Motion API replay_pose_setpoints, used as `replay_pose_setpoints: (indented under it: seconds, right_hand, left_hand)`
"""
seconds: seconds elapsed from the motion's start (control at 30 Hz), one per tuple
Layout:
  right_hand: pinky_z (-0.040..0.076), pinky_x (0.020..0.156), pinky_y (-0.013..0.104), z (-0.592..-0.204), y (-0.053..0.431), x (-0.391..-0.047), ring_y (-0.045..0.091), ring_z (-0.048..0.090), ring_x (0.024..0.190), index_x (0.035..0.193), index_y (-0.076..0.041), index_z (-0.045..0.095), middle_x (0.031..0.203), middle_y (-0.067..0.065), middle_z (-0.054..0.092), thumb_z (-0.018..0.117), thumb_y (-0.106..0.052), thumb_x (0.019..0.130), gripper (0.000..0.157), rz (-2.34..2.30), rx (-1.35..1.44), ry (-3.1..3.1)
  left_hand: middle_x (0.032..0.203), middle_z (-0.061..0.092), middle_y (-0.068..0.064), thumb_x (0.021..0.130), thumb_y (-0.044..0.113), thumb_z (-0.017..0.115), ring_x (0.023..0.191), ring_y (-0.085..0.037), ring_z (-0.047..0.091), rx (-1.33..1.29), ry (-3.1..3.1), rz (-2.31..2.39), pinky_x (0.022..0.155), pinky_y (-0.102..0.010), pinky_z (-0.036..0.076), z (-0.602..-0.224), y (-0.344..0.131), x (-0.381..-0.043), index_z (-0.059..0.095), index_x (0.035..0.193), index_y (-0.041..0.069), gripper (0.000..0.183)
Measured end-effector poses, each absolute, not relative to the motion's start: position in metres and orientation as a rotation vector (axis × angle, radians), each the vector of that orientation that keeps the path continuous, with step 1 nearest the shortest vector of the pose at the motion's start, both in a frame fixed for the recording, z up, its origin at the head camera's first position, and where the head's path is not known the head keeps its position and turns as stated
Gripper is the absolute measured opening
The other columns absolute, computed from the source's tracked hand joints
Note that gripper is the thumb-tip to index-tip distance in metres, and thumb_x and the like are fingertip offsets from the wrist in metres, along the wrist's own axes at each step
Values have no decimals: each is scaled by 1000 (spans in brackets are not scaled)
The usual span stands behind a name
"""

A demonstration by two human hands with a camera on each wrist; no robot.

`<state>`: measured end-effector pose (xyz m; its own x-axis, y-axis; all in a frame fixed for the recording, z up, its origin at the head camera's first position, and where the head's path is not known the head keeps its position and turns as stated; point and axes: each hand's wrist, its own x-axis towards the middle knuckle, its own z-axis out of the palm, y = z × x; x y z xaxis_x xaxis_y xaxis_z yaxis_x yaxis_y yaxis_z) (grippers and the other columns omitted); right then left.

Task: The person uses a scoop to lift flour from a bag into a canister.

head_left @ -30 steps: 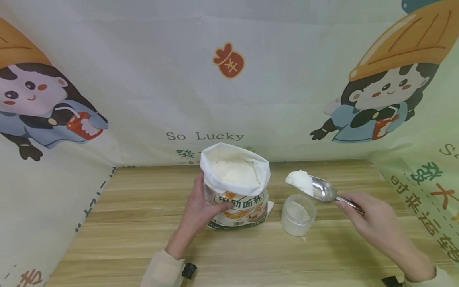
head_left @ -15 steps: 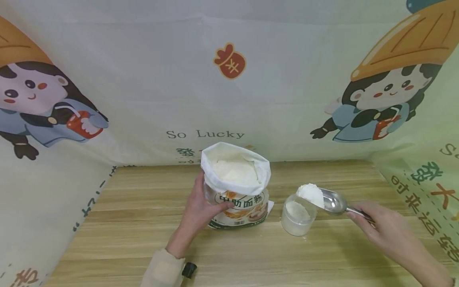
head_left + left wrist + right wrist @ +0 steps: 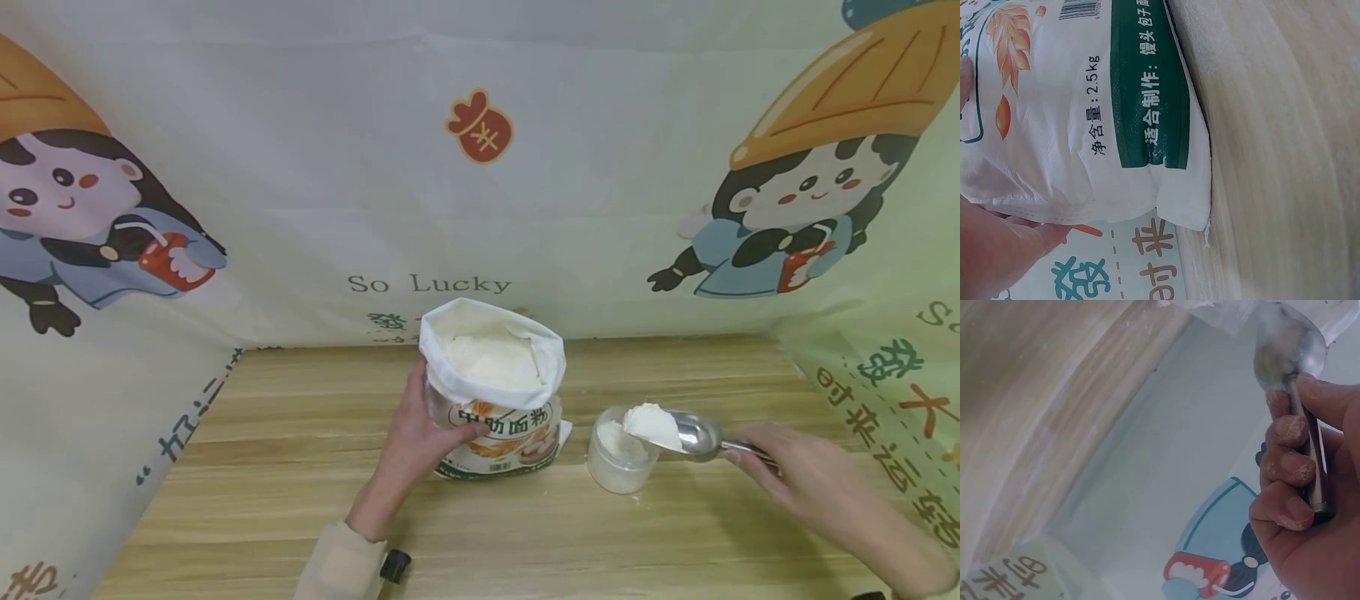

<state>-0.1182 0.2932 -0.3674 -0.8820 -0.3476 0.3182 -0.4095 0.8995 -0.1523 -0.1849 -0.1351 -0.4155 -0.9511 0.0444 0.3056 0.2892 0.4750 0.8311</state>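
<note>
An upright white flour bag [image 3: 498, 454] with its top folded outward holds flour [image 3: 491, 358]. My left hand [image 3: 420, 437] grips the bag's left side, thumb across the front; in the left wrist view the bag [image 3: 1054, 137] fills much of the picture. My right hand [image 3: 795, 471] holds a metal scoop [image 3: 697, 435] by its handle, and the curled fingers [image 3: 1288, 469] show in the right wrist view. Heaped flour [image 3: 652, 427] lies in the scoop, whose tip is over the right rim of a clear round jar [image 3: 622, 475]. White powder partly fills that jar.
The wooden table [image 3: 300, 467] has a few white specks near the jar. A printed cloth [image 3: 337, 167] with cartoon figures and writing hangs behind the table and along both sides.
The scoop of flour has moved right and down from above the jar, then slightly lower over its right rim. The left hand and the bag have stayed in place.
</note>
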Motion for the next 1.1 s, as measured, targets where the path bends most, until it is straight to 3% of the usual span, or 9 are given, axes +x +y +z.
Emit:
replay_pose_setpoints:
  seconds: [0.17, 0.47, 0.7, 1.1]
  right_hand:
    - [52, 55, 38, -362, 290, -121, 15, 62, 69, 91, -16, 70, 88, 0, 68, 73, -27, 86, 12, 224, 599, -2811]
    - [39, 43, 24, -351, 288, -127, 1, 43, 56, 85, -17, 69, 72, -13, 56, 76, -25, 83, 11, 116, 709, -2791]
    - [32, 42, 23, -339, 282, -133, 3, 35, 53, 76, -21, 61, 65, -15, 44, 76, -24, 83, 17, 48, 782, -2823]
    - [29, 41, 24, -319, 265, -137, 6, 33, 51, 70, -22, 57, 63, -13, 39, 76, -25, 83, 23, -66, 771, -2896]
  left_hand:
    - [142, 44, -6, 57, 36, 93, 126, -31, 45, -283, -2484, -1468, 103, -54, 39, -416, -135, -185, 19, 153, 19, 123]
    - [139, 45, -7, 57, 33, 94, 123, -31, 48, -288, -2468, -1480, 100, -52, 43, -416, -135, -184, 21, 152, 17, 121]
    - [140, 44, -6, 57, 37, 93, 125, -30, 46, -290, -2468, -1470, 102, -53, 41, -416, -136, -184, 20, 152, 19, 121]
    - [142, 44, -6, 56, 31, 94, 128, -30, 44, -286, -2440, -1512, 105, -53, 36, -415, -134, -183, 22, 152, 18, 120]
